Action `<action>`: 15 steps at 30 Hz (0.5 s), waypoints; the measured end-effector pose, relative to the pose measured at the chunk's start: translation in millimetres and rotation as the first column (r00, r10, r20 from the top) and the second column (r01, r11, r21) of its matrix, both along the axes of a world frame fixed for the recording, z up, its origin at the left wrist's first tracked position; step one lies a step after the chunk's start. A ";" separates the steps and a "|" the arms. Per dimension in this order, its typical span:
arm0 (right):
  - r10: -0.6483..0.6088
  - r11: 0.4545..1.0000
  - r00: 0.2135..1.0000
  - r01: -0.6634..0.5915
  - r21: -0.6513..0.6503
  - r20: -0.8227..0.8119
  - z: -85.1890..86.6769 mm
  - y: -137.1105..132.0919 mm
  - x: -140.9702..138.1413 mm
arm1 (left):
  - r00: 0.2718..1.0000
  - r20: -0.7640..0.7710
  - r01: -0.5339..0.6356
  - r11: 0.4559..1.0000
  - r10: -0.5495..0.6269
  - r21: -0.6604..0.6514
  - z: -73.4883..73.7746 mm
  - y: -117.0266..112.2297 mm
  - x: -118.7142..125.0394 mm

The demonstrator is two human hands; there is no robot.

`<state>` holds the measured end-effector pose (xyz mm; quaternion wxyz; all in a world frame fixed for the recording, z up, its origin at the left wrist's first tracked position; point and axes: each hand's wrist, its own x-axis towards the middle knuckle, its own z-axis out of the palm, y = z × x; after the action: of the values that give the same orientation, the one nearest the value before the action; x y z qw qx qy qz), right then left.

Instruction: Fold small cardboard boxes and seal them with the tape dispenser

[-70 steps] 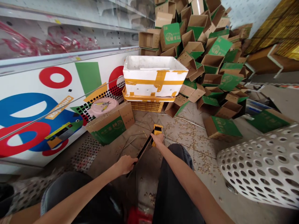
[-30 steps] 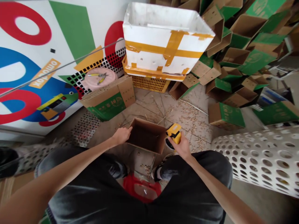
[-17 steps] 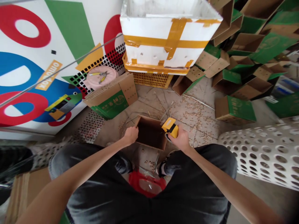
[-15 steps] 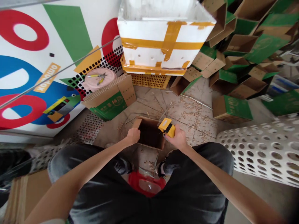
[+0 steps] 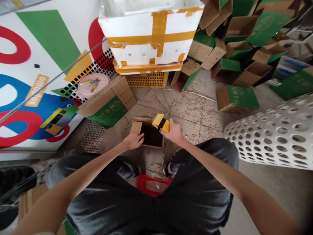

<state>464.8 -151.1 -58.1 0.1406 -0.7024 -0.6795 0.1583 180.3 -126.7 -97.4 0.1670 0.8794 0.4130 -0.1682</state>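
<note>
An open brown cardboard box [image 5: 147, 133] stands on the floor between my knees, its opening facing up. My left hand [image 5: 133, 141] grips the box's near left edge, fingers curled over the rim. My right hand [image 5: 173, 132] is closed on a yellow and black hand tool [image 5: 160, 122], which sits at the box's right rim. I am seated on a red stool [image 5: 152, 183].
A stack of flat green and brown cartons [image 5: 106, 102] leans at the left below a pink lid [image 5: 94, 85] with pliers. A taped white foam box [image 5: 149, 36] rests on a yellow crate [image 5: 147, 79]. Folded cartons [image 5: 236, 97] pile at the right; a white perforated basket [image 5: 274, 133] lies nearby.
The flat carton held earlier is opened into a box standing upright. Both hands have drawn closer together on it, and the yellow tool has moved to the box's right rim.
</note>
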 end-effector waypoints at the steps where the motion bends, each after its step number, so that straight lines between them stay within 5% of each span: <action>1: -0.034 0.999 0.999 0.035 0.009 -0.028 -3.6 -1.9 3.1 | 1.000 0.003 0.011 1.000 -0.011 0.004 0.2 2.4 1.5; 4: -0.089 0.996 0.994 0.091 0.014 -0.062 -6.6 -5.9 6.9 | 1.000 0.011 0.022 1.000 -0.022 -0.012 0.5 6.1 2.7; 10: 0.021 1.000 0.999 -0.020 0.006 -0.046 4.7 2.0 -13.1 | 0.998 0.045 0.047 0.998 -0.045 -0.040 -1.2 4.5 0.4; 15: -0.010 1.000 0.993 0.007 -0.030 -0.121 -22.0 8.2 -34.3 | 0.996 0.062 0.067 0.997 -0.064 -0.049 -3.7 7.3 2.5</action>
<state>430.6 -142.9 -80.1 0.1720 -0.6963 -0.6643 0.2102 182.8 -119.5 -101.2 0.1961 0.8926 0.3743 -0.1573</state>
